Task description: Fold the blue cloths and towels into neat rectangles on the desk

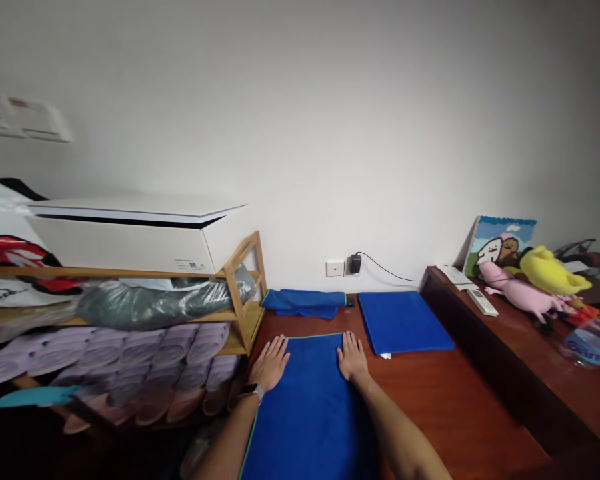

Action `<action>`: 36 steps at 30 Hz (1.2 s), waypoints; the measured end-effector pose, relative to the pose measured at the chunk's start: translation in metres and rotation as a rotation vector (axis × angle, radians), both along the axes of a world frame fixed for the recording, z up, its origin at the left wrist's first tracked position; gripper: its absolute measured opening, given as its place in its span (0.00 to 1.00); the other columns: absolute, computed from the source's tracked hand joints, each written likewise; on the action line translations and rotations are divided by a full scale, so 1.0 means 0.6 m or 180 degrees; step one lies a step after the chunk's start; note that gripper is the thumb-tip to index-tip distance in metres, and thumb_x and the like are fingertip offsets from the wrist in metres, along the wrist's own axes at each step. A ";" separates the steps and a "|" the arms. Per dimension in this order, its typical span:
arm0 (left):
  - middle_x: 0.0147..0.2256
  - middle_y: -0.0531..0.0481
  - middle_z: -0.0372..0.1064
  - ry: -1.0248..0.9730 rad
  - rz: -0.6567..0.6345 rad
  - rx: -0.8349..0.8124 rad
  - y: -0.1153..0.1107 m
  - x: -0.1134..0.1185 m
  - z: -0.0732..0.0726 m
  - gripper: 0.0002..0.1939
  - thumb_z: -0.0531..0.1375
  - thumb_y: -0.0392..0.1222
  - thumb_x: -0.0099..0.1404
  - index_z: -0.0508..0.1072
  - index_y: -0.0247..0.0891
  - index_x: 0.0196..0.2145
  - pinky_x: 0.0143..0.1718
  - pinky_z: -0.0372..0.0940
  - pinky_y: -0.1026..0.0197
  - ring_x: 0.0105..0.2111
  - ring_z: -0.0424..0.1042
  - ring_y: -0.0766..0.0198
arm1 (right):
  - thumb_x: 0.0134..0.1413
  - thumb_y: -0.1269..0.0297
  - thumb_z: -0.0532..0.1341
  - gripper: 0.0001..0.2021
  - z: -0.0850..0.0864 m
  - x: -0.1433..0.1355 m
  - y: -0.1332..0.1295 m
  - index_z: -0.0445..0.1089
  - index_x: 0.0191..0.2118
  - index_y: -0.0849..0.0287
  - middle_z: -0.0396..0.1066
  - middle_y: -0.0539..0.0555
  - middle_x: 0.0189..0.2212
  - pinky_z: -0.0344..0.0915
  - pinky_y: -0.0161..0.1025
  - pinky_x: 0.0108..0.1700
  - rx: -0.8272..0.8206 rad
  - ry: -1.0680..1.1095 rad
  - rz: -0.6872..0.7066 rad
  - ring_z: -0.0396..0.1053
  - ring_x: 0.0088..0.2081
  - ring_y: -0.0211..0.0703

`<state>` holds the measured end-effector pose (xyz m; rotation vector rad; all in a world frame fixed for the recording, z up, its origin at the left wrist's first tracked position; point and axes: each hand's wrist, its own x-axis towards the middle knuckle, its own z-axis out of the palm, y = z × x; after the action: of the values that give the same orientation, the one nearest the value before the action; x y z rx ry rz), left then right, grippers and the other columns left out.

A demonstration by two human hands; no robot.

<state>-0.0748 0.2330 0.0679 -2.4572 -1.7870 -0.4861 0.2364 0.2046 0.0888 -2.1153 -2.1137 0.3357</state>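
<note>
A blue cloth with a green edge lies spread on the reddish-brown wooden table, running toward me. At its far left corner my left hand rests flat, fingers stretched out, with a watch on the wrist. My right hand lies flat over the far right corner, fingers extended. Neither hand grips anything. To the right sits a folded blue cloth with a small white tag at its near edge. Behind, along the wall, lies a bunched blue cloth with green trim.
A wooden shoe rack on the left bears a white box and several lilac slippers. A charger is plugged into the wall. On the raised right surface are a remote, plush toys, a picture and a plastic bottle.
</note>
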 end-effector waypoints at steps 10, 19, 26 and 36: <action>0.73 0.42 0.64 -0.0149 -0.0699 0.0197 -0.160 0.247 -0.060 0.30 0.43 0.51 0.82 0.63 0.42 0.75 0.73 0.62 0.42 0.73 0.63 0.50 | 0.79 0.52 0.39 0.33 -0.074 0.011 -0.146 0.49 0.80 0.60 0.44 0.54 0.80 0.43 0.50 0.80 0.0541 0.0129 0.0266 0.43 0.80 0.49; 0.74 0.42 0.61 -0.0030 0.0415 0.0073 -0.190 -0.005 -0.067 0.33 0.45 0.53 0.79 0.65 0.39 0.74 0.74 0.59 0.38 0.74 0.62 0.48 | 0.79 0.51 0.37 0.35 -0.044 0.008 -0.143 0.48 0.80 0.64 0.42 0.55 0.80 0.43 0.50 0.80 0.0381 0.0279 0.0221 0.43 0.80 0.48; 0.74 0.43 0.61 -0.0148 -0.0064 0.0450 -0.248 0.099 -0.033 0.32 0.44 0.50 0.81 0.58 0.41 0.77 0.75 0.58 0.42 0.75 0.61 0.51 | 0.79 0.51 0.37 0.34 -0.039 0.008 -0.216 0.47 0.81 0.62 0.42 0.54 0.80 0.43 0.51 0.81 0.0712 0.0300 0.0191 0.41 0.81 0.50; 0.73 0.43 0.63 -0.0134 0.0206 0.0227 -0.291 0.115 -0.089 0.33 0.44 0.56 0.79 0.65 0.43 0.74 0.73 0.61 0.40 0.73 0.63 0.47 | 0.79 0.47 0.38 0.34 -0.078 0.011 -0.283 0.49 0.80 0.57 0.43 0.52 0.79 0.47 0.54 0.80 0.0573 0.0366 0.0235 0.45 0.80 0.52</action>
<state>-0.0059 0.0582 0.0145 -2.3515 -1.8250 -0.5900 0.2431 0.0345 0.0423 -1.8770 -2.0757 0.2573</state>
